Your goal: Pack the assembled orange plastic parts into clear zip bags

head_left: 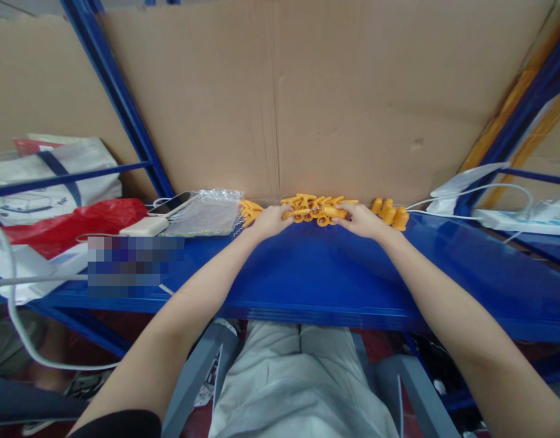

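Several orange plastic parts with round ring-like ends lie in a pile at the back of the blue shelf top. My left hand is at the pile's left side, its fingers closed on an orange plastic part. On the right side, my right hand pinches another orange plastic part between thumb and fingers. More orange pieces sit just left of my left hand. Stubby orange blocks stand behind my right wrist. The exact shape of the held parts is too small to make out.
A cardboard sheet closes off the back, between blue metal posts. To the left are a clear plastic bag, a white charger block, a red plastic bag and cables. White cables and a power strip lie right.
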Tool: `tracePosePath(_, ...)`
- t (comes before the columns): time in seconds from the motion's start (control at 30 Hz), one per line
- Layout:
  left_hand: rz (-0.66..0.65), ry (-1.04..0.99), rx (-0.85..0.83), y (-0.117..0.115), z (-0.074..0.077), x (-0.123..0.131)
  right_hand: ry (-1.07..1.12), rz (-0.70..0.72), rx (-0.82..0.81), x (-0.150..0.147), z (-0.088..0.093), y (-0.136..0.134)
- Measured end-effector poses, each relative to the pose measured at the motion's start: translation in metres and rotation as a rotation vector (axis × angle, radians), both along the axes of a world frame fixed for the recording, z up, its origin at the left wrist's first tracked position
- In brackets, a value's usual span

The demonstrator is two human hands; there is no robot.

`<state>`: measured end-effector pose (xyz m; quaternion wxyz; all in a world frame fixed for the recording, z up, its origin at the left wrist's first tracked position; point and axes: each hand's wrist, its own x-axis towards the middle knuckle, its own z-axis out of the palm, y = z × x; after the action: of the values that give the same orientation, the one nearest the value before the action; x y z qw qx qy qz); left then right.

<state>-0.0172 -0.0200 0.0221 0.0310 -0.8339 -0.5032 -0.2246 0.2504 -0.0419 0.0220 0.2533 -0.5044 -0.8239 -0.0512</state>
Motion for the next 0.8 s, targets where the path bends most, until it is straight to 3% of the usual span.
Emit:
tracePosePath(0.5,-0.017,0.010,0.018,0.001,-0.014,0.004,-0.045,0.015,-0.005,-0.005,0.000,-0.002)
tracePosePath(0.8,0.012,0.004,-0.001,0.009,-0.018,0.000,-0.073,-0.082,-0.024,0.000,0.003,-0.002)
